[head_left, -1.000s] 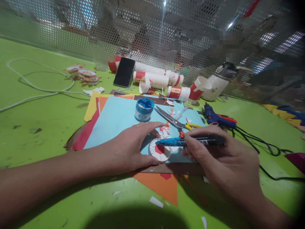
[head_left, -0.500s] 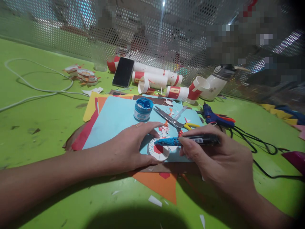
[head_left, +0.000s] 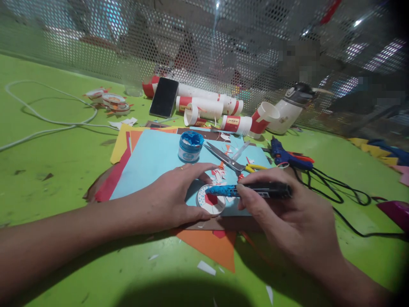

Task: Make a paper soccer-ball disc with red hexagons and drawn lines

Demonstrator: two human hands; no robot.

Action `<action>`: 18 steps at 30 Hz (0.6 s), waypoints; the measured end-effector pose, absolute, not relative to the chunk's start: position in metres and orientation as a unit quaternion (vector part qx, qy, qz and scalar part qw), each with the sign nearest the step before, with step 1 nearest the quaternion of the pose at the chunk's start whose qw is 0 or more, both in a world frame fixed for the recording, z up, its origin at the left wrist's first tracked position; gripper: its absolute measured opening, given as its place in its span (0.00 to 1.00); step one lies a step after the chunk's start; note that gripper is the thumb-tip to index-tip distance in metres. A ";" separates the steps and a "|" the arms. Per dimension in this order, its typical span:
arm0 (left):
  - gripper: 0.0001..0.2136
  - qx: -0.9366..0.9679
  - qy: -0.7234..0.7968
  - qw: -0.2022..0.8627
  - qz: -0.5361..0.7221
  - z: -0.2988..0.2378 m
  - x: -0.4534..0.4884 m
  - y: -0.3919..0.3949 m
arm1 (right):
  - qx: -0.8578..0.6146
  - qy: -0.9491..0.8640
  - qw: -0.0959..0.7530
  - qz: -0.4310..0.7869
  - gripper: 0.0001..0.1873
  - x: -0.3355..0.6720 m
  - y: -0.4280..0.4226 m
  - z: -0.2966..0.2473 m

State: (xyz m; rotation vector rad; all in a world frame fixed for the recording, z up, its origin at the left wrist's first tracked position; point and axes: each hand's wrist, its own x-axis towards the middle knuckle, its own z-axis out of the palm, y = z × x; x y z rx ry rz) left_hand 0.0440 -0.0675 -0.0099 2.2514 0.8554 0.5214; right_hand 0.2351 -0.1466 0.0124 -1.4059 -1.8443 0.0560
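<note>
Thumb and fingers of my left hand (head_left: 179,192) curve around a small white paper disc (head_left: 217,209) with a red centre and blue dots along its left side. My right hand (head_left: 287,209) grips a black marker pen (head_left: 271,189) whose front end is smeared with blue paint; its tip is at the disc's upper left, over the dotted part. Whether the tip touches the disc I cannot tell. Both hands rest around light blue paper (head_left: 143,166). Behind the disc stands an open jar of blue paint (head_left: 190,149). Scissors (head_left: 226,157) with yellow handles lie to its right.
Paper cups (head_left: 236,123) lie across the back, near a leaning phone (head_left: 164,97). A blue glue gun (head_left: 290,155) with a black cord is at the right, a white kettle-like bottle (head_left: 286,113) behind it. Paper disc crafts (head_left: 113,102) and a white cable (head_left: 41,115) are at the left.
The view has shifted slightly. My right hand and the marker have moved a little left relative to the scissors, and the marker has rolled slightly. My left hand keeps its hold on the disc.
</note>
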 end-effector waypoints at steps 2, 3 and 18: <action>0.32 0.858 0.336 0.337 0.191 -0.011 0.044 -0.068 | -0.576 -0.706 0.413 0.012 0.02 0.236 -0.149 0.014; 0.34 0.857 0.340 0.339 0.189 -0.011 0.044 -0.068 | -0.586 -0.692 0.423 0.001 0.03 0.236 -0.150 0.015; 0.34 0.858 0.333 0.337 0.197 -0.013 0.044 -0.067 | -0.588 -0.684 0.432 0.012 0.03 0.236 -0.146 0.013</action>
